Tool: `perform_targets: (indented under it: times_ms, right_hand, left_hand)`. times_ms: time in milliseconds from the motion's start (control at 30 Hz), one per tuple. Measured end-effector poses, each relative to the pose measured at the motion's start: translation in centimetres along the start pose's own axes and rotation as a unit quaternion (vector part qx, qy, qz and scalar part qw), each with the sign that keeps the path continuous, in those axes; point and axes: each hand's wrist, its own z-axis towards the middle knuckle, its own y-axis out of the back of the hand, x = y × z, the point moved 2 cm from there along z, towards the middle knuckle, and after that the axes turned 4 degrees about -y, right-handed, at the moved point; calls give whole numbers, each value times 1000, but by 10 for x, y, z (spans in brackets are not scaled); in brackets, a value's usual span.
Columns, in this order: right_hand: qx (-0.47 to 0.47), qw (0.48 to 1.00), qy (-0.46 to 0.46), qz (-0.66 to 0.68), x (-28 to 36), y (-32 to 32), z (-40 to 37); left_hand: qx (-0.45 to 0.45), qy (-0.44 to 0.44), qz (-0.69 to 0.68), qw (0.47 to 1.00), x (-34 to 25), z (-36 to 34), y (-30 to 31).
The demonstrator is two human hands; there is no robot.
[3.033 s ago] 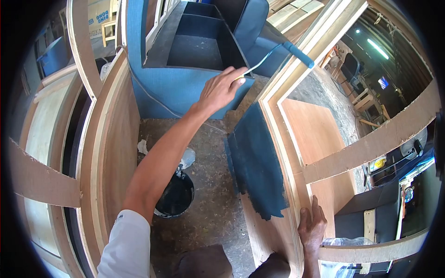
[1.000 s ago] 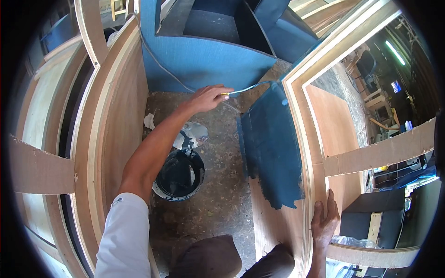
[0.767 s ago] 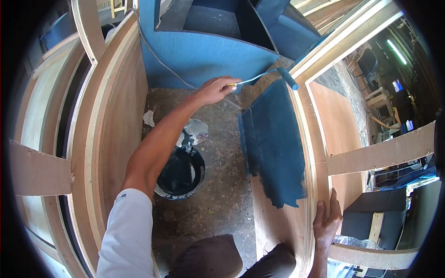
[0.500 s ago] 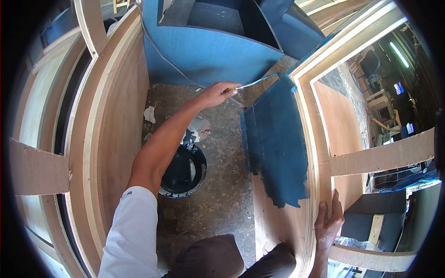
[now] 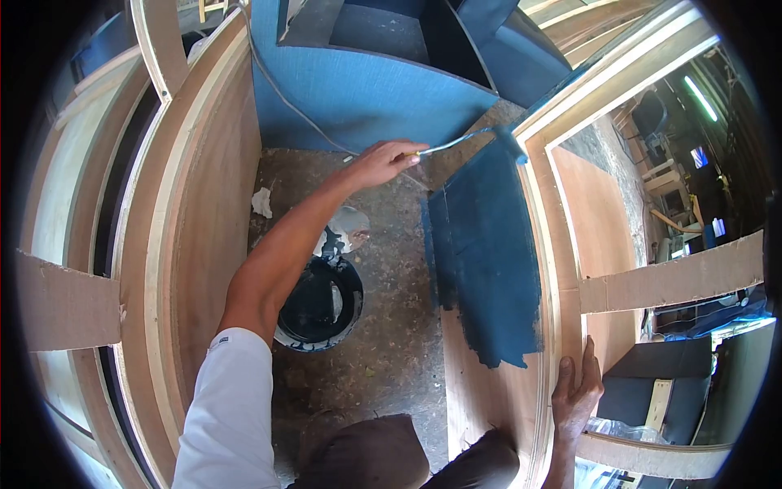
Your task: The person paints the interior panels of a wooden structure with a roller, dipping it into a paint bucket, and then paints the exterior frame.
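My left hand point(image 5: 387, 161) is closed around the handle of a paint roller point(image 5: 456, 143). Its thin bent rod reaches right to the blue-coated roller head, which touches the top corner of a wooden panel frame point(image 5: 552, 244). Dark blue paint point(image 5: 489, 244) covers the far part of the panel's inner face; the near part is bare wood with a ragged paint edge between. My right hand point(image 5: 578, 391) rests on the near part of the frame's edge, thumb and fingers stretched apart. Below my left forearm, a round bucket point(image 5: 358, 297) holds dark paint.
Bare plywood panels point(image 5: 216, 179) stand at the left. A blue cabinet-like piece point(image 5: 375, 90) closes off the far side, with a grey cable point(image 5: 285, 98) running down it. A paint-smeared white container point(image 5: 352, 224) sits beside the bucket. Wooden crosspieces point(image 5: 676, 273) jut out at the right.
The roller head has shifted slightly toward me and down over the frame's corner. My left hand has moved only a little; my right hand stays on the frame.
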Motion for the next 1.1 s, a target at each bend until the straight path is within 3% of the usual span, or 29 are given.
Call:
perform_targets:
  times_ms: [33,333,533,600,800,867,1100]
  right_hand:
    - [0,1000,0,-1,1,0,0]
    - [-6,1000,6,-2,-2,0,0]
    - [-6,1000,2,-14,3,1,0]
    - [-4,1000,-6,-7,4,1,0]
    - [14,1000,-14,-18,2,3,1]
    - [7,1000,-10,-11,1,3,0]
    - [5,1000,-15,-11,1,4,0]
  left_hand:
    - [-31,-32,-14,999,-3,7,1]
    - [-54,-41,58,996,-59,58,38]
    - [-133,-95,112,980,-82,76,43]
    - [-200,-122,94,968,-94,89,36]
    - [-207,-111,122,964,-130,102,48]
    - [-209,-152,127,958,-113,86,40]
    - [-172,-102,146,969,-99,53,33]
